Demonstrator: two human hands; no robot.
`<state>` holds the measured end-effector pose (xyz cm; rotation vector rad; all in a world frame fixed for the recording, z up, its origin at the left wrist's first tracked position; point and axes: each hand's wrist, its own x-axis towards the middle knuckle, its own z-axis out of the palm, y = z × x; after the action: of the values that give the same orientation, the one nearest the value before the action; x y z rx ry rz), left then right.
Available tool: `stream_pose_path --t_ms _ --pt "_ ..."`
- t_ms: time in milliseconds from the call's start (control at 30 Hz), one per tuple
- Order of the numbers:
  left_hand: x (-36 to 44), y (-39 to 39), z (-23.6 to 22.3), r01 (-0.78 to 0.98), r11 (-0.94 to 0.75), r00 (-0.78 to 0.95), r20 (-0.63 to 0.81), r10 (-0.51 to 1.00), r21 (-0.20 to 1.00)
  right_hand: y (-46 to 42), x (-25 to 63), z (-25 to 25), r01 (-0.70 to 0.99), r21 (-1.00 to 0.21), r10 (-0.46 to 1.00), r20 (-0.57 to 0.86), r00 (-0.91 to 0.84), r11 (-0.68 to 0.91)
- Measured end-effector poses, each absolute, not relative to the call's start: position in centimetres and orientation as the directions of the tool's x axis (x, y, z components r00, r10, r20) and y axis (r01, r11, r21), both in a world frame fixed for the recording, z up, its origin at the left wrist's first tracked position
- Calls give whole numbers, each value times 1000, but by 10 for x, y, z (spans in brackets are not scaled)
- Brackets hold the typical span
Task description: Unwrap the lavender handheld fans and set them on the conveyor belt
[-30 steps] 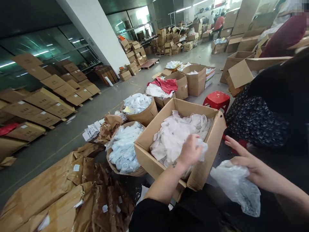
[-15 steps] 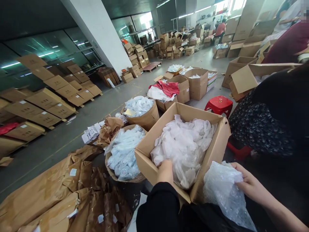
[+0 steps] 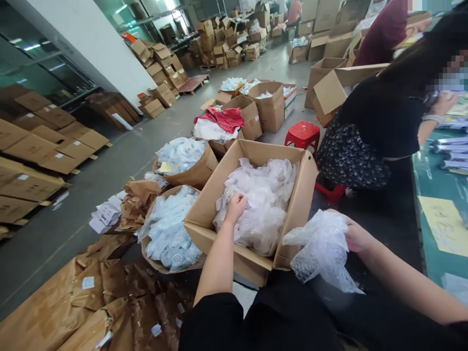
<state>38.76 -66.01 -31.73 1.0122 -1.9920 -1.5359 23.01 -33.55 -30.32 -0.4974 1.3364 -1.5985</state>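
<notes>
An open cardboard box [image 3: 252, 148] stands in front of me, filled with a heap of crumpled clear bubble-wrap bags [image 3: 263, 195]. My left hand [image 3: 237, 205] is over the left part of this heap, its fingers closed in a pinch on a bubble-wrap bag. To the right of the box, my right hand [image 3: 356, 235] grips a loose bunch of bubble-wrap bags [image 3: 321, 251], which hangs down beside the box wall. The fingertips of my right hand are partly hidden behind the plastic.
Left of the box are two containers of bluish plastic-wrapped parts [image 3: 171, 234] and brown paper-wrapped bundles [image 3: 66, 297]. A red stool [image 3: 302, 134] stands beyond it. At right, a co-worker [image 3: 376, 112] sits by a green table [image 3: 435, 185].
My left hand has lifted and moved farther over the heap, closing on a bag. My right hand still holds its bunch beside the box. The view has swung right.
</notes>
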Motion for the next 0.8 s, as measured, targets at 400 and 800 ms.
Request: stream_pose_path --t_ms 400,800 --pt "398 -508 -260 -86 216 -680 101 -726 973 -357 238 -262 54 -986 -953 140 -269 -161" --pt "402 -449 -289 -300 -32 -917 -298 -264 953 -332 212 -267 304 -941 -720 -109 -686 -147"
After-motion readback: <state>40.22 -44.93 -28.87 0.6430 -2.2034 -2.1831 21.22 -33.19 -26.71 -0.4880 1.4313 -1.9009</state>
